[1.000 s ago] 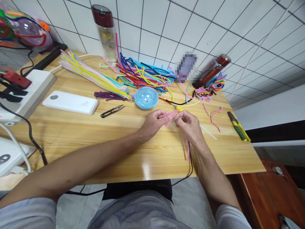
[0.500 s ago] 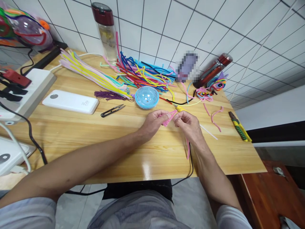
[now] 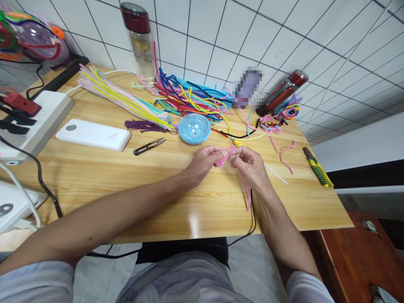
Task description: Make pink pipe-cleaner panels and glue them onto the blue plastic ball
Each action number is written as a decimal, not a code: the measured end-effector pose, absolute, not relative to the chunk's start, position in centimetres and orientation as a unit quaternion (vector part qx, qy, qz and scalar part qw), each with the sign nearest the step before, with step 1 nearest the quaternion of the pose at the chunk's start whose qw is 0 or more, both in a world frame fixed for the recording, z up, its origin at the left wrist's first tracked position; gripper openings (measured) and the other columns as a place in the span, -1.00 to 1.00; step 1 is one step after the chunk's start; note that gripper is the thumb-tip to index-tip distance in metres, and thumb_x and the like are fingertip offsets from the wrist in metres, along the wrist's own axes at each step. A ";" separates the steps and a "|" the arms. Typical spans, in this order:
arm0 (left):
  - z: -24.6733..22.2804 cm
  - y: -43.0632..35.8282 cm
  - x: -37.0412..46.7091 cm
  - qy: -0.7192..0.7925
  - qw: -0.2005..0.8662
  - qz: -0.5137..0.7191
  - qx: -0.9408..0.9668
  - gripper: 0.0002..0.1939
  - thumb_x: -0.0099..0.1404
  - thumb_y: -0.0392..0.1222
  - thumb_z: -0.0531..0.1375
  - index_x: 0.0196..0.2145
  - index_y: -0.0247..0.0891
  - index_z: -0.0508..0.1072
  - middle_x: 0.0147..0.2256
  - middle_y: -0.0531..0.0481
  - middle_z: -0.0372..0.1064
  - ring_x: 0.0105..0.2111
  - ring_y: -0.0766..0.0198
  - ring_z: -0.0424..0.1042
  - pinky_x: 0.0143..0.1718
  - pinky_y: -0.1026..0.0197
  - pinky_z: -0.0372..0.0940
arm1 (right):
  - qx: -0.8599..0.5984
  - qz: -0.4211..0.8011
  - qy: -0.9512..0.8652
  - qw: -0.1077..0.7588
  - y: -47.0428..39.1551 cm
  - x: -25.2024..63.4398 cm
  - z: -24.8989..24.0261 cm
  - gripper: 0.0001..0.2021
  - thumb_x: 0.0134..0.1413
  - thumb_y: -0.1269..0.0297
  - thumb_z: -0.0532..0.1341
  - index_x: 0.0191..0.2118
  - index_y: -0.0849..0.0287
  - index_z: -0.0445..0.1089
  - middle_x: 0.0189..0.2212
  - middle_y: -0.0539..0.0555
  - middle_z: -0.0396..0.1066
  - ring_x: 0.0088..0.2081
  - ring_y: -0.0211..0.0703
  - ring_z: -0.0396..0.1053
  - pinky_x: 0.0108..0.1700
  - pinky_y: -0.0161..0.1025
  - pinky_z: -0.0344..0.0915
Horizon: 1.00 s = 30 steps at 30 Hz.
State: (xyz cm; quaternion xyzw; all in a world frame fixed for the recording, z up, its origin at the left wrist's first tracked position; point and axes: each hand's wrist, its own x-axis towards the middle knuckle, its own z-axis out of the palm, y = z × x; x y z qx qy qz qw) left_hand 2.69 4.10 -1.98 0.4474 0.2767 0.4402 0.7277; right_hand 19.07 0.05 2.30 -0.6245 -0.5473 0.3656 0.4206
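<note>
Between my hands is a small pink triangular piece of wound pipe cleaner (image 3: 221, 160). My left hand (image 3: 203, 163) pinches its left side between thumb and fingers. At its narrow end my right hand (image 3: 248, 162) is closed in a pinch on the pink pipe cleaner, whose loose tail (image 3: 248, 198) hangs below that hand toward the table's front. Just behind the fingers lies a yellow-handled tool (image 3: 239, 143), partly hidden. A blue bowl (image 3: 194, 128) stands behind my left hand, with black thread snips (image 3: 149, 146) to its left.
Pipe cleaners in many colours (image 3: 192, 99) are heaped along the tiled wall, beside a glass bottle (image 3: 139, 46) and a red flask (image 3: 282, 92). A white power bank (image 3: 94, 134) lies left. Green-and-yellow pliers (image 3: 317, 167) rest near the right edge. A black cable (image 3: 253, 214) crosses the front edge.
My right fingers have shifted slightly left, nearer the tip of the pink piece. The tail hangs at nearly the same place, and my left hand stays where it was.
</note>
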 end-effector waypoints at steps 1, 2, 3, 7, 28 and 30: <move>-2.0 4.1 2.7 0.275 0.728 0.439 0.449 -0.64 0.22 0.08 0.36 -0.50 -0.23 0.43 -0.51 0.07 0.31 -0.43 0.32 0.23 -0.30 0.19 0.16 | -0.624 0.369 -0.544 0.424 0.1 19.1 2.3 -0.83 -0.03 0.13 0.36 -0.41 0.12 0.48 -0.55 -0.08 0.36 -0.47 -0.26 0.26 -0.36 -0.26 0.21; -2.1 4.1 2.7 0.273 0.729 0.438 0.449 -0.64 0.23 0.08 0.36 -0.49 -0.24 0.44 -0.51 0.07 0.32 -0.44 0.32 0.23 -0.31 0.20 0.15 | -0.623 0.372 -0.540 0.426 0.1 19.0 2.3 -0.83 -0.04 0.14 0.36 -0.41 0.12 0.48 -0.55 -0.08 0.37 -0.48 -0.26 0.26 -0.36 -0.26 0.21; -2.2 4.1 2.7 0.272 0.730 0.437 0.449 -0.65 0.23 0.08 0.36 -0.48 -0.24 0.45 -0.51 0.07 0.32 -0.44 0.32 0.23 -0.32 0.20 0.14 | -0.624 0.376 -0.536 0.427 0.1 19.0 2.3 -0.83 -0.05 0.14 0.36 -0.41 0.13 0.48 -0.55 -0.08 0.38 -0.48 -0.26 0.27 -0.36 -0.26 0.22; -2.3 4.1 2.7 0.266 0.731 0.437 0.452 -0.64 0.24 0.10 0.36 -0.44 -0.26 0.48 -0.50 0.07 0.32 -0.45 0.34 0.24 -0.32 0.22 0.16 | -0.627 0.384 -0.528 0.425 0.2 19.0 2.5 -0.82 -0.07 0.13 0.35 -0.43 0.12 0.47 -0.56 -0.07 0.40 -0.48 -0.26 0.28 -0.35 -0.25 0.24; -1.6 4.1 2.5 0.271 0.713 0.452 0.462 -0.63 0.15 0.09 0.45 -0.36 -0.28 0.54 -0.46 0.06 0.46 -0.42 0.34 0.35 -0.26 0.21 0.28 | -0.621 0.370 -0.537 0.435 0.1 18.9 2.3 -0.81 -0.05 0.12 0.36 -0.45 0.09 0.42 -0.54 -0.06 0.36 -0.47 -0.24 0.23 -0.39 -0.26 0.18; -1.5 4.1 2.4 0.267 0.715 0.453 0.462 -0.64 0.15 0.08 0.45 -0.37 -0.28 0.54 -0.46 0.06 0.46 -0.43 0.34 0.35 -0.26 0.21 0.28 | -0.621 0.370 -0.537 0.435 0.1 19.0 2.3 -0.81 -0.05 0.12 0.37 -0.44 0.09 0.43 -0.54 -0.05 0.36 -0.47 -0.24 0.22 -0.40 -0.26 0.18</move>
